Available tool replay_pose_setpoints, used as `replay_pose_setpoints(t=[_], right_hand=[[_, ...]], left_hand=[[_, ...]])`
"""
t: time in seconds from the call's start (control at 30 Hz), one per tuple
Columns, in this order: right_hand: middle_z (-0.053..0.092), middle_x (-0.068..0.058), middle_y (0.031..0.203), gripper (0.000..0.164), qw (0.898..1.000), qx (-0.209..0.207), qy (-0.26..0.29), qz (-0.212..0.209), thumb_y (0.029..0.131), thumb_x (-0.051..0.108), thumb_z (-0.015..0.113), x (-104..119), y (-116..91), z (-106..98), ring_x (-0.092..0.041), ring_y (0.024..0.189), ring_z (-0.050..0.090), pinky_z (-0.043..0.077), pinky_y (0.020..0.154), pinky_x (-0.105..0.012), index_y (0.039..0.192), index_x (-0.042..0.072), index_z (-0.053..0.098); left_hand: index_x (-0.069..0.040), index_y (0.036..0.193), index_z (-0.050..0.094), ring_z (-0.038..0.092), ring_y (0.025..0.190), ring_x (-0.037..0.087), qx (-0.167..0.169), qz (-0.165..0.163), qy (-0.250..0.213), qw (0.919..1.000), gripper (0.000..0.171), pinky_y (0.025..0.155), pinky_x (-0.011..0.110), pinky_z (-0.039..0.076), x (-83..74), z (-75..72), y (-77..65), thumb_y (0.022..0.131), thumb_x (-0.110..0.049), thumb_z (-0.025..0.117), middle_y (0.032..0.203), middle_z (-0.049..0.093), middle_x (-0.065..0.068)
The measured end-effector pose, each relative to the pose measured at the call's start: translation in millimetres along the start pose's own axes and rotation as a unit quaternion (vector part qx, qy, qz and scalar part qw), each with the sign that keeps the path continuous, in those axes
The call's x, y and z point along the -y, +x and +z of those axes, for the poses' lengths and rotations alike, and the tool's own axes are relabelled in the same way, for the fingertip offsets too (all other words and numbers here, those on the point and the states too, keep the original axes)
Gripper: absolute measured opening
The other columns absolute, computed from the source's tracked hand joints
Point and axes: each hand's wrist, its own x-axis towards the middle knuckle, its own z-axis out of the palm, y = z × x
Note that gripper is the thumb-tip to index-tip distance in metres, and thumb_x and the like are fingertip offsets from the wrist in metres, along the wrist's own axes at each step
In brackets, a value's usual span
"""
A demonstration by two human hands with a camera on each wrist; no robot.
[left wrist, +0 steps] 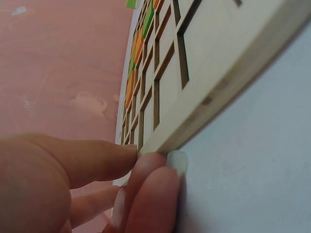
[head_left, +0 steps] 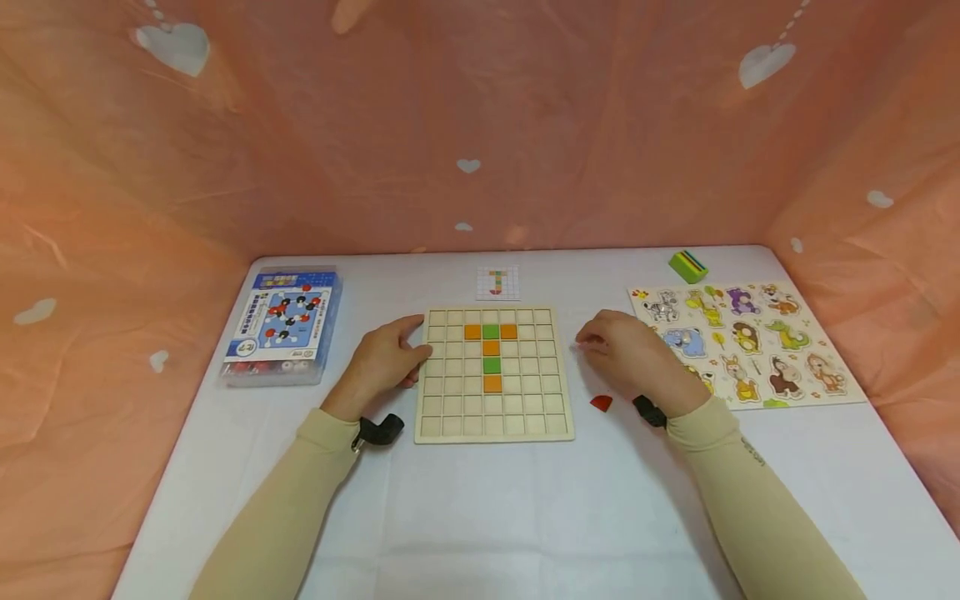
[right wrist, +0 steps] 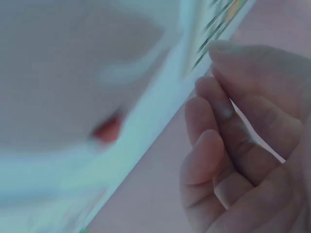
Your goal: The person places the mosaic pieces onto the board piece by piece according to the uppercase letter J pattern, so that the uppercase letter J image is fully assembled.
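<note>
Resting my left hand (head_left: 382, 358) against the left edge of the wooden grid board (head_left: 450, 417), I touch its rim with my fingers (left wrist: 160, 174); they lie loosely bent against the wood and pinch nothing. The left wrist view shows this contact up close, fingertips right at the board's side where it meets the white desk (head_left: 525, 517), which the head view only hints at. The board lies flat in the middle of the desk, with orange and green tiles (head_left: 491, 348) set in it as a T shape.

My right hand (head_left: 637, 354) hovers just right of the board, fingers (right wrist: 218, 145) loosely curled and holding nothing that I can make out; the right wrist view is blurred. A small red piece (head_left: 601, 402) lies on the desk near that wrist, seen sharply from the head and only as a red smear from the wrist.

Only the head view shows the pattern card (head_left: 497, 283) behind the board, the animal puzzle (head_left: 742, 342) at right, the green block (head_left: 687, 266), and the clear plastic box (head_left: 283, 325) at left.
</note>
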Motion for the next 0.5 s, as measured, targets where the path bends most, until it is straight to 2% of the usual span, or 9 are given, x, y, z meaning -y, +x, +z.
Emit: replay_pose_setpoints(t=[0.1,0.2,0.5], right_hand=[[0.075,-0.011,0.11,0.02,1.0,-0.01,-0.016,-0.002,0.097,0.0,0.069,-22,-6,-12,-0.03,0.102,0.069,0.058,0.093,-0.049,0.113,0.005,0.08],[0.074,-0.015,0.116,0.022,1.0,-0.004,-0.014,0.008,0.097,-0.001,0.068,-36,-12,-20,-0.035,0.109,0.069,0.058,0.099,-0.053,0.116,0.003,0.08],[0.07,-0.017,0.121,0.025,1.0,0.013,-0.007,0.026,0.098,-0.001,0.067,-52,-15,-17,-0.036,0.112,0.067,0.057,0.102,-0.055,0.121,0.001,0.077]], left_hand=[[-0.015,0.167,0.043,0.065,0.061,0.015,0.0,-0.001,0.002,1.0,0.068,0.06,0.027,0.059,-0.3,-0.5,0.2,0.105,-0.021,0.07,0.08,0.066,0.007],[-0.015,0.167,0.043,0.065,0.062,0.015,-0.001,-0.003,0.002,1.0,0.068,0.06,0.027,0.059,-0.8,-0.5,0.2,0.105,-0.021,0.07,0.081,0.065,0.007],[-0.015,0.167,0.042,0.066,0.06,0.015,-0.001,-0.003,0.008,1.0,0.068,0.06,0.027,0.059,-1.4,0.3,-1.9,0.105,-0.021,0.069,0.073,0.067,0.006]])
